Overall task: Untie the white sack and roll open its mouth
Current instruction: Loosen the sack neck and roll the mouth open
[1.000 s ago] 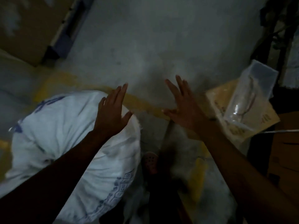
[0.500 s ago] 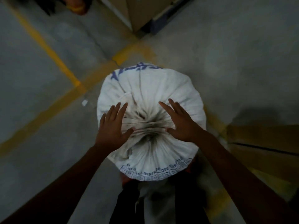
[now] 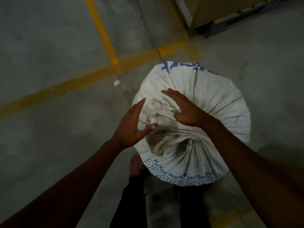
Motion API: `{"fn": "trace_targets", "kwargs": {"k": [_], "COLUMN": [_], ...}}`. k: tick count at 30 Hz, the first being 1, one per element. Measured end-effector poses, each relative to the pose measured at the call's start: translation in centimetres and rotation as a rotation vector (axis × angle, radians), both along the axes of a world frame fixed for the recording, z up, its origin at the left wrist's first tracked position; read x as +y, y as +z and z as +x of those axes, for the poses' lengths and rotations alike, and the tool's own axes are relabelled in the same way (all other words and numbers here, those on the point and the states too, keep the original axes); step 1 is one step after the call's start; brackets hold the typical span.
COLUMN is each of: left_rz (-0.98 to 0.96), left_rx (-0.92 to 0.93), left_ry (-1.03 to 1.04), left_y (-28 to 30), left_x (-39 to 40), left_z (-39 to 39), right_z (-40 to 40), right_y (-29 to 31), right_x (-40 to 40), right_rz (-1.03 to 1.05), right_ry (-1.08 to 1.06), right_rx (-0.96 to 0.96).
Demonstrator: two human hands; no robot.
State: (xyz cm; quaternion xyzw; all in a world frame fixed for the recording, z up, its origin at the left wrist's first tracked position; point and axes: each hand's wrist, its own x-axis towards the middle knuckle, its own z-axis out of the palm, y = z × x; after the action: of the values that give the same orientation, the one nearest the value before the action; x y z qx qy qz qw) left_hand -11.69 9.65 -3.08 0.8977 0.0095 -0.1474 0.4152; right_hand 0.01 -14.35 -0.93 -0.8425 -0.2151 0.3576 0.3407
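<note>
The concrete floor [image 3: 49, 145], crossed by yellow lines [image 3: 102, 33], is occupied by the upright white sack [image 3: 222, 102], placed at the person's feet so its tied neck [image 3: 185, 142] is within reach. Over its gathered top, the left hand [image 3: 131, 127] and right hand [image 3: 184, 109] are held with fingers spread, nothing gripped.
</note>
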Motion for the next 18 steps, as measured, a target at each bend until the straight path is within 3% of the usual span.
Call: {"fn": "trace_targets", "kwargs": {"k": [4,10,14,18], "left_rz": [-0.120,-0.129,-0.130,-0.138], "left_rx": [0.025,0.027,0.011,-0.025], "left_ry": [0.062,0.131,0.154,0.187], "left_y": [-0.5,-0.1,0.2,1.0], "left_x": [1.5,3.1,3.8,4.2], "left_z": [-0.3,-1.9,-2.0,-1.9], "right_z": [1.6,3.1,2.9,2.9], "right_y": [-1.3,-2.5,-2.2,-1.1], "right_x": [3.2,7.3,6.5,5.3], "right_rz": [-0.078,-0.250,-0.162,-0.134], "right_ry": [0.136,0.224,0.206,0.354], "right_rx": [0.035,0.024,-0.147,-0.230]}}
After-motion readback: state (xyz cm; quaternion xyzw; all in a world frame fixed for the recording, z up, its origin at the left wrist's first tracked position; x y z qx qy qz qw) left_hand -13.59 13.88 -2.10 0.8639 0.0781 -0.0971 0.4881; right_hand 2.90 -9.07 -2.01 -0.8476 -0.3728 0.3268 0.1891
